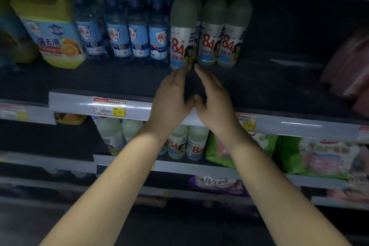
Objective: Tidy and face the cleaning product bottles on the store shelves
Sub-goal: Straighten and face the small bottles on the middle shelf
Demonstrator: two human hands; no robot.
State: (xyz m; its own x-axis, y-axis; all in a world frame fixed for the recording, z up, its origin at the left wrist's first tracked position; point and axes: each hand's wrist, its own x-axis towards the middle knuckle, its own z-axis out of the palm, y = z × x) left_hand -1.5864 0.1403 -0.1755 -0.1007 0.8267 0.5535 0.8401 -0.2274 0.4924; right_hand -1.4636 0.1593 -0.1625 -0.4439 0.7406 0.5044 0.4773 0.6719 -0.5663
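**Both hands reach for the front "84" bottle**

Three white "84" bottles stand upright on the dark middle shelf (259, 86), long axes vertical, caps up under the price rail of the shelf above. All three turn their red "84" labels outward toward the aisle. The left "84" bottle (182, 32) stands a little further forward than the middle "84" bottle (211, 30) and the right "84" bottle (233, 30), which sit side by side, touching or nearly so. More bottles seem to stand behind them, but the shadow hides how many.

To the left, a row of blue-labelled bottles (137, 34) stands upright, labels forward, and beyond them a yellow jug (54, 26) with a handle leans slightly to the left.

Both forearms stretch up and forward from the bottom of the frame. The left hand (171, 98) has straight fingers pointing up, their tips touching the base of the left "84" bottle. The right hand (214, 100) mirrors it, palm turned inward, fingers straight and tips just beside the same bottle's base, near the foot of the middle one. Neither hand grips anything; thumbs almost meet above the shelf's front rail.

On the lower shelf (179, 166), more "84" bottles (196, 143) stand upright beside green packets (219, 150).
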